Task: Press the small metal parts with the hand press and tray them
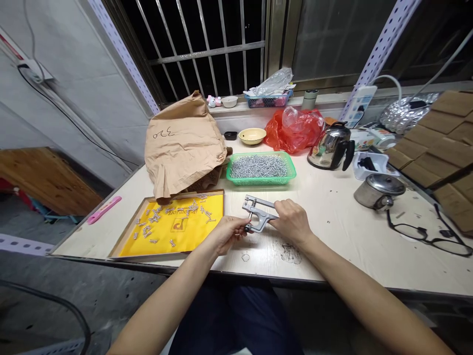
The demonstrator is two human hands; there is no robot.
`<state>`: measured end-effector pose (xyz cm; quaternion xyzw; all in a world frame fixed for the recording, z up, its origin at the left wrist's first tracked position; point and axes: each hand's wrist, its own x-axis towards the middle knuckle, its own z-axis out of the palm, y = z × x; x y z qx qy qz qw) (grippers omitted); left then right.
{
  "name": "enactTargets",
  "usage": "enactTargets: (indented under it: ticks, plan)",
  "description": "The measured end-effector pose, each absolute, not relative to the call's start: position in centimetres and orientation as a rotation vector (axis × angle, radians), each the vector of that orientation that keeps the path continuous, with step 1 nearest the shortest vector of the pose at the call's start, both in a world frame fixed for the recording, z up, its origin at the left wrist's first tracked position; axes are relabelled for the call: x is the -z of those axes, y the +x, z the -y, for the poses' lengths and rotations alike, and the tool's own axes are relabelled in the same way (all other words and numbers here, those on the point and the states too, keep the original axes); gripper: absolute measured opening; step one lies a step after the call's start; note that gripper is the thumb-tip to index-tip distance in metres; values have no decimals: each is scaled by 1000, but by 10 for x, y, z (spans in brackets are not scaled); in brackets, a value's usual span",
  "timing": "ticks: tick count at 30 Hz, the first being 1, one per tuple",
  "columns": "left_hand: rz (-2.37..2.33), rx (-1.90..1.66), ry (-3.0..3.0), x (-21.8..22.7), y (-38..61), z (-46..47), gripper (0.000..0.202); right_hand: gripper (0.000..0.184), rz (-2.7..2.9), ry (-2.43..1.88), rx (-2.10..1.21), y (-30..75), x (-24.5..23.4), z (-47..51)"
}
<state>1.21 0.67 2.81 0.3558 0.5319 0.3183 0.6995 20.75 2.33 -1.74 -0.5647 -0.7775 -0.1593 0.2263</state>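
My right hand (pixel 293 220) is closed around the handles of grey hand-held snap pliers (pixel 261 216). The pliers' head points left, and a small spring shows near its top. At the lower jaw, my left hand (pixel 229 233) is pinched shut; whatever lies between its fingertips is too small and hidden to name. Behind the pliers stands a green plastic basket (pixel 291 173) full of small silver metal pieces (pixel 258 166). To the left, a shallow cardboard tray (pixel 127 231) with a yellow lining (pixel 199 235) holds several scattered small metal parts (pixel 147 230).
A large brown paper bag (pixel 185 148) leans behind the tray. Farther back are a cream bowl (pixel 252 135), red plastic bags (pixel 293 129) and a kettle (pixel 330 148). On the right lie a lidded metal pot (pixel 379 191), eyeglasses (pixel 424 238) and stacked cardboard (pixel 439 138). A pink cutter (pixel 104 209) rests far left.
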Motion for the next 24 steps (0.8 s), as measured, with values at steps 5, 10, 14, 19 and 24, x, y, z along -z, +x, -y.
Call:
enactTargets:
  ticks: [5,10,14,19,24]
  plan:
    - [-1292,-712,883,-20,17,-8,19,46,2057,-1602,388,204,13,-25]
    - [-1394,-900,992,-5,17,-17,13,69,1959,-1702,279,205,17,-29]
    - [-1465,-1093,1100,-11,12,-57,21,75,1919,-1780,236,214,21,-34]
    - [-1569,-1073,1312,-33,6,-134,28,76,1958,-1785,203,217,24,-35]
    - [-1654,-872,1618,-44,-31,-150,21,75,1949,-1778,196,217,26,-35]
